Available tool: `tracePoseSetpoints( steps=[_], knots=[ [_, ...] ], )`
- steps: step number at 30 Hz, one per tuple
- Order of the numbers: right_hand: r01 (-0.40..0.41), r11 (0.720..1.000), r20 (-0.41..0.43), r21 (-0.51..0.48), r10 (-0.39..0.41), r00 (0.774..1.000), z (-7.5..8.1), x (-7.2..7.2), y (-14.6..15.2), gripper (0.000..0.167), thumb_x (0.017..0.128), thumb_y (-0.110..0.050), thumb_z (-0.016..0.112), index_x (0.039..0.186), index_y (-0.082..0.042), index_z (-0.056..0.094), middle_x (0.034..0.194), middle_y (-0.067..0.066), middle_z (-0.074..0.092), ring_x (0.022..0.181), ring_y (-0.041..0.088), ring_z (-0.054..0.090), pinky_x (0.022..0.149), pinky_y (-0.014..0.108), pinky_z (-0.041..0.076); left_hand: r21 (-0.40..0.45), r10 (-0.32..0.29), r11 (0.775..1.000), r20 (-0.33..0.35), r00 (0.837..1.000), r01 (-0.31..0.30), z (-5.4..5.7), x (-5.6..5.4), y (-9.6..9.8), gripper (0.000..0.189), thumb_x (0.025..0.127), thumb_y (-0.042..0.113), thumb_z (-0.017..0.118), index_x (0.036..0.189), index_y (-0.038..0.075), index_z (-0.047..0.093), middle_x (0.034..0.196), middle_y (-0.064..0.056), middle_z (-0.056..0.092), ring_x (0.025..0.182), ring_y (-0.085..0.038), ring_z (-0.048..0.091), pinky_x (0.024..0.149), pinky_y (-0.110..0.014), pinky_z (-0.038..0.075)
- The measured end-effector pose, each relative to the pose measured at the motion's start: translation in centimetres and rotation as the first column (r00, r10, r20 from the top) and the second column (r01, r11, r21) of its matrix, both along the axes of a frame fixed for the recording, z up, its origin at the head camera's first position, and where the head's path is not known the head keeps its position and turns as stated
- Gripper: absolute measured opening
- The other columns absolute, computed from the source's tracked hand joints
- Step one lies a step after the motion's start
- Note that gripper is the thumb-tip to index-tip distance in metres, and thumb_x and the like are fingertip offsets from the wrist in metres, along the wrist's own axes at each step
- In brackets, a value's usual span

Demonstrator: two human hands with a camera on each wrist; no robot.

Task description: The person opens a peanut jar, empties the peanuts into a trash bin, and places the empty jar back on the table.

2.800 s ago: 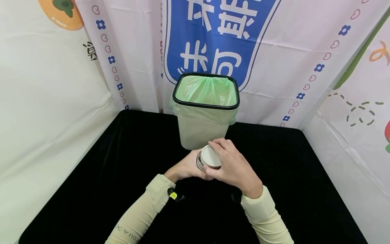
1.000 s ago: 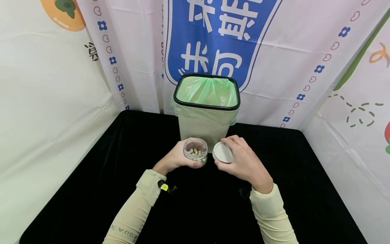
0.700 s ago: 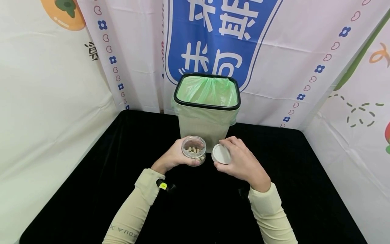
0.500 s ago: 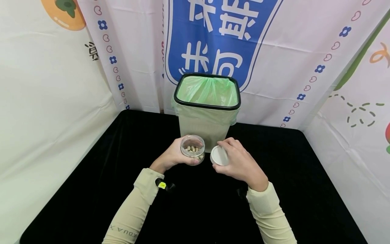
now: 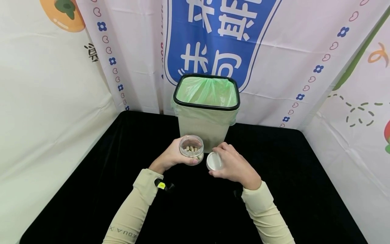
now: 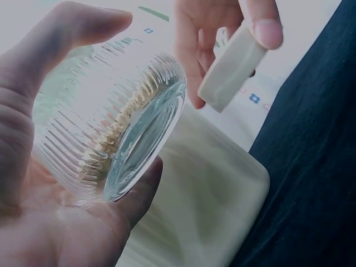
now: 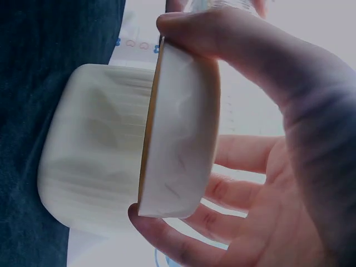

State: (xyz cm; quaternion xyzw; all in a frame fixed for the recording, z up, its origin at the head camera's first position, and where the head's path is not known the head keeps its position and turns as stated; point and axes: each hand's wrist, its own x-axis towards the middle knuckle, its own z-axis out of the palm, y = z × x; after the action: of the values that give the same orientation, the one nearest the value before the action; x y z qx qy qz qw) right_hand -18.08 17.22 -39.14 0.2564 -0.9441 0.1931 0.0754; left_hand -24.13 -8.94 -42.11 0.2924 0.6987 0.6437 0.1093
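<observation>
My left hand (image 5: 173, 155) grips a clear ribbed jar (image 6: 119, 105), its mouth uncovered and facing up toward the head camera. Several pale, nut-like pieces (image 5: 192, 149) lie inside. Just to the right, my right hand (image 5: 236, 166) holds a round white lid (image 5: 214, 161) by its edge, between thumb and fingers. In the right wrist view the lid (image 7: 181, 130) shows from its side. A small gap separates jar and lid. Behind both hands stands a pale trash bin (image 5: 202, 127) with a black rim and a green liner bag (image 5: 210, 91).
A black cloth (image 5: 274, 176) covers the table. White printed curtains (image 5: 137, 51) close off the back and both sides, the rear one close behind the bin.
Earlier the lid sat on the jar; it came off and the hands parted. Over the last half second the right hand and lid have moved slightly left and nearer, and the lid has tilted.
</observation>
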Motion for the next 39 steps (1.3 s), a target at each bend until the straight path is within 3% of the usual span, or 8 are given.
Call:
tracePoseSetpoints(
  steps=[16,39],
  knots=[
    [-0.001,0.998,0.076,0.066,-0.004,0.997,-1.3,-0.3,-1.1,0.068,0.074,-0.046,0.093,0.129,-0.013,0.070,0.123,0.002,0.063,0.104,0.021,0.058,0.077,0.037,0.057,-0.016,0.002,1.000,-0.005,1.000,-0.002,0.0,0.1,-0.1,0.065,0.076,0.000,0.091,0.135,0.005,0.064,0.133,-0.019,0.069,0.122,-0.028,0.065,0.108,-0.034,0.052],
    [-0.023,0.990,0.099,0.139,0.009,0.995,-3.2,-1.2,-1.4,0.068,0.070,-0.048,0.097,0.122,-0.013,0.070,0.116,0.003,0.063,0.101,0.023,0.060,0.080,0.040,0.057,-0.008,0.012,1.000,-0.014,1.000,-0.012,0.2,-0.1,-0.6,0.064,0.075,0.003,0.092,0.134,0.003,0.065,0.132,-0.020,0.069,0.119,-0.024,0.066,0.106,-0.030,0.052]
  ],
)
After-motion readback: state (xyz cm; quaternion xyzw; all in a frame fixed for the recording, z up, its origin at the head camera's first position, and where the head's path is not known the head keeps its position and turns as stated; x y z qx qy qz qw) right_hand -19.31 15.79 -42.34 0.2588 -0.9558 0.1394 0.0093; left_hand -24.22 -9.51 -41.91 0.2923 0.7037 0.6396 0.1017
